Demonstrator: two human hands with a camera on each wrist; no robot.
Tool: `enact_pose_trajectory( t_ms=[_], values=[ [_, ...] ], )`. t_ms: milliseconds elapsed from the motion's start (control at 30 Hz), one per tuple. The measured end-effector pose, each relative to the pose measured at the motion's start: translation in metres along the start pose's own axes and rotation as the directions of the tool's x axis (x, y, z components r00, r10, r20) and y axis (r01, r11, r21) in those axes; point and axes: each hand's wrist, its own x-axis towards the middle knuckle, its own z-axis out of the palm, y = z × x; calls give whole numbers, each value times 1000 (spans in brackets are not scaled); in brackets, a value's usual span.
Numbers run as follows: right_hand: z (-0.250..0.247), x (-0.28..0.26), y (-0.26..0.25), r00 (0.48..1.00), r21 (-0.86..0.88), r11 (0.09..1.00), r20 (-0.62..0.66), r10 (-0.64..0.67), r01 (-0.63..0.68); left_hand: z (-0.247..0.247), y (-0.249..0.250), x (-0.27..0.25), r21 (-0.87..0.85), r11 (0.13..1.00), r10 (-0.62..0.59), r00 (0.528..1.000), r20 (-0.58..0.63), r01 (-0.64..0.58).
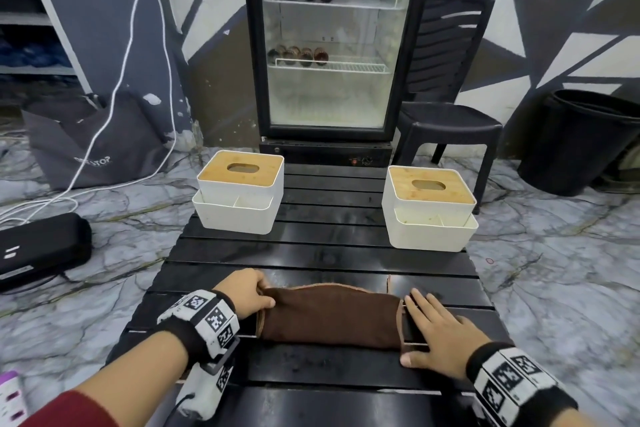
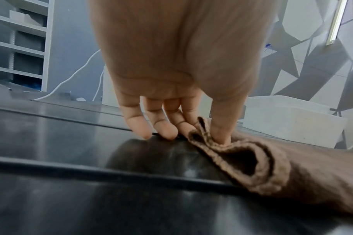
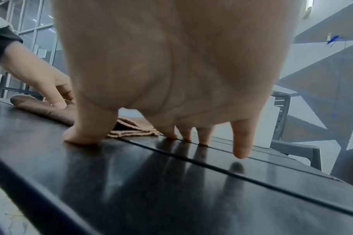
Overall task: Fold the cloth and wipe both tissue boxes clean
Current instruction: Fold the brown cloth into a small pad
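— Brown cloth (image 1: 330,317) lies folded on the near bench (image 1: 329,253), between both hands; both tissue boxes (image 1: 239,196) stand well apart, unwiped.

— Left wrist view?

— Left hand (image 2: 171,71) pinches the cloth's hemmed corner (image 2: 203,135), thumb on top. I'd carry it squarely across, edges matched.

— Right wrist?

— Right hand (image 3: 171,71) is spread flat, grip released, fingertips (image 3: 241,152) on the slats beside the cloth's end. Anchor there, then press the crease.

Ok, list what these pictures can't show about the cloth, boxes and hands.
- Inside both tissue boxes: head view, slots too small and dark.
- Cloth underside: all views, hidden against the table.
- Left hand fingertips: head view, tucked behind the cloth edge.
- Right hand palm contact: head view, covered by its own back.
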Motion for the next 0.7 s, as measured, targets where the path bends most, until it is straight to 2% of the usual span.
enact_pose_trajectory(
  t_ms=[233,433,700],
  values=[
    [3,1,0,1000,16,1000,-15,4,-3,-4,7,-7,-18,998,54,998,-44,-55],
    [5,1,1,1000,26,1000,-17,3,-3,-5,38,-13,-188,973,109,985,-134,-133],
    [5,1,1,1000,37,999,-30,-5,6,29,100,-5,-352,930,54,986,-156,-107]
  ],
)
